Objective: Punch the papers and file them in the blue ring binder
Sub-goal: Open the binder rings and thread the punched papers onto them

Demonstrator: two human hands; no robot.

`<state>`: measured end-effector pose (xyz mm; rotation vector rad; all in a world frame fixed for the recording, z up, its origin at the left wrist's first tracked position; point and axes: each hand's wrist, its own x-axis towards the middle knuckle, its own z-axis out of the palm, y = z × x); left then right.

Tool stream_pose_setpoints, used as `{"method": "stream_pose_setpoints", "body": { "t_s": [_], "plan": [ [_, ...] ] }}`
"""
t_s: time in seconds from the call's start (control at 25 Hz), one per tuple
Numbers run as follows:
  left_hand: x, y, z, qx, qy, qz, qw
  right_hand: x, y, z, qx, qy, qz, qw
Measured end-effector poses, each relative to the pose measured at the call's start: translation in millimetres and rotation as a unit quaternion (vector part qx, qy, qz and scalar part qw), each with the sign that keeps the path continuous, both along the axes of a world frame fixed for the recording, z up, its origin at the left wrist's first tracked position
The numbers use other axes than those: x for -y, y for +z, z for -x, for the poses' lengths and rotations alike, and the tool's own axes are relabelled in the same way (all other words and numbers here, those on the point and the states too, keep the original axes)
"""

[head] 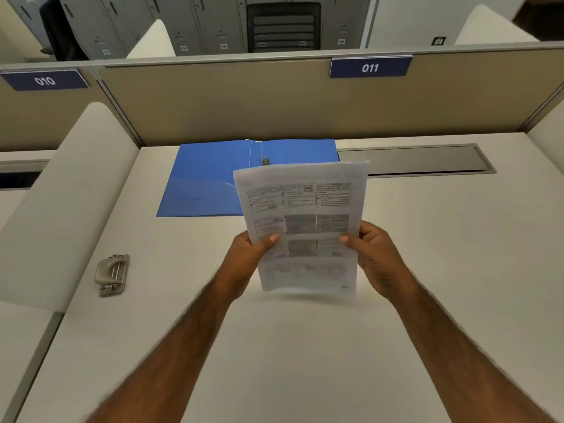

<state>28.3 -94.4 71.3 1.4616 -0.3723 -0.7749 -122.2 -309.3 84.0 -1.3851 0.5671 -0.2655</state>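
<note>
I hold a stack of printed papers (302,221) upright above the middle of the desk, its lower edge just off the surface. My left hand (248,259) grips the left edge, thumb on the front. My right hand (377,254) grips the right edge the same way. Behind the papers the blue ring binder (210,178) lies open and flat; its metal ring mechanism (265,160) shows just above the papers' top edge, and its right half is partly hidden. A grey metal hole punch (112,274) rests on the desk to the left, away from both hands.
The white desk (305,346) is bounded by a beige partition (274,102) at the back and a white side divider (67,193) on the left. A grey cable tray slot (415,160) runs along the back right. Lockers and a black chair stand beyond the partition.
</note>
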Motion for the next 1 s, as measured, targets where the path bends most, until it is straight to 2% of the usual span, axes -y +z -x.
{"method": "stream_pose_setpoints", "body": {
  "t_s": [0.2,0.36,0.64,1.0],
  "plan": [
    [7,17,-3,0.054,0.033,0.003,0.998,-3,9,-4,0.052,-0.011,0.068,0.996],
    [5,3,8,0.047,0.045,-0.031,0.997,-12,-4,-3,0.013,-0.007,0.082,0.997],
    [12,-13,12,0.016,0.074,-0.028,0.997,-19,-17,-7,-0.019,-0.003,0.097,0.995],
    [41,-17,-20,0.013,0.07,-0.051,0.996,-4,-39,-19,-0.081,-0.051,0.133,0.986]
  ]
}}
